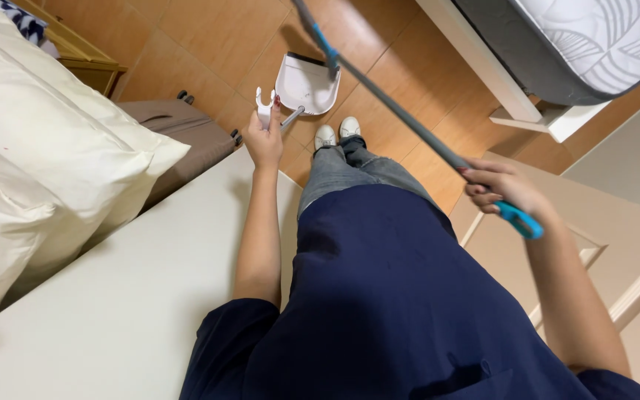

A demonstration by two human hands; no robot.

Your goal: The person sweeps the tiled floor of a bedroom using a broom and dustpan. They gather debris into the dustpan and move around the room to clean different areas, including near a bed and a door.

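The left hand is closed round a white plastic dustpan handle; the right hand grips a slim grey broom pole (blue-tipped). Glossy tile floor lies open beyond both.

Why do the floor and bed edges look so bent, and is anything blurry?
Head view: a wide lens bows the bed frame and floor; light is soft and even, no glare; the broom handle and dustpan look sharp, and the left hand and right hand are sharp too.
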